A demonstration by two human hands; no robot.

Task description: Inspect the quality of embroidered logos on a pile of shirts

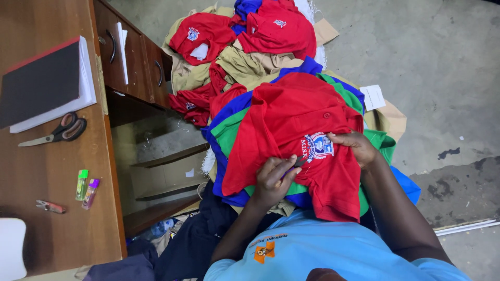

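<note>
Now both hands' fingers pinch the red shirt [291,130]: left hand [273,179] below, right hand [357,145] beside its crest.

We have the shirt [297,140] on a stack of folded garments [229,130] in our lap, more clothes [234,47] heaped behind it; on the worktop [52,208] to our left lie a book [44,83], scissors [57,131] and two lighters [86,186]
</note>
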